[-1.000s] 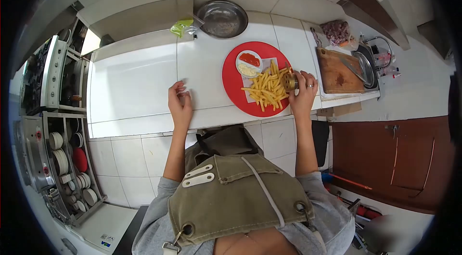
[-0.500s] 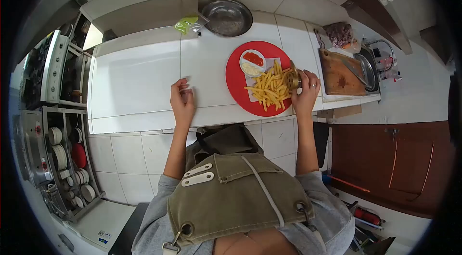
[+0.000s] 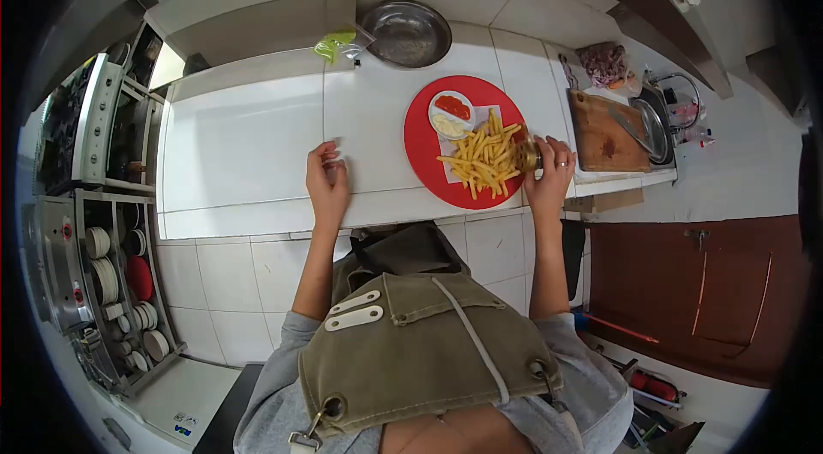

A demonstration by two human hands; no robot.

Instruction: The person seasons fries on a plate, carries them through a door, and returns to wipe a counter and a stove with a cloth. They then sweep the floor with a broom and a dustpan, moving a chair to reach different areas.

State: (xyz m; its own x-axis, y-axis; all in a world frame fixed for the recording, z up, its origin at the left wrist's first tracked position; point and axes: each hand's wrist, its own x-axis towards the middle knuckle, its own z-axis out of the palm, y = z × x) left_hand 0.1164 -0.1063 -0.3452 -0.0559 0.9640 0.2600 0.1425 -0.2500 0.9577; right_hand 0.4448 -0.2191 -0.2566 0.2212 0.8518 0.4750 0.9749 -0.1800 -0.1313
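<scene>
A red round plate [image 3: 423, 164] lies on the white tiled counter, with a pile of French fries [image 3: 482, 156] on white paper. At the plate's upper part, a small white divided dish [image 3: 452, 115] holds a red sauce and a pale, creamy one. My right hand [image 3: 549, 169] grips a small brownish-gold shaker [image 3: 530, 157], tipped sideways at the right edge of the fries; its contents cannot be made out. Away to the left of the plate, my left hand [image 3: 327, 178] rests near the counter's front edge, fingers loosely curled, thumb apart, holding nothing.
Behind the plate sits a metal bowl [image 3: 405, 34], beside a green-and-clear plastic bag [image 3: 334, 46]. To the right are a wooden cutting board [image 3: 604, 132] with a knife and a sink [image 3: 658, 124]. Racks of plates [image 3: 107, 278] stand at the left.
The shaker in my right hand has turned, from its end facing me to lying more sideways, slightly right and lower. My left hand stays almost where it was.
</scene>
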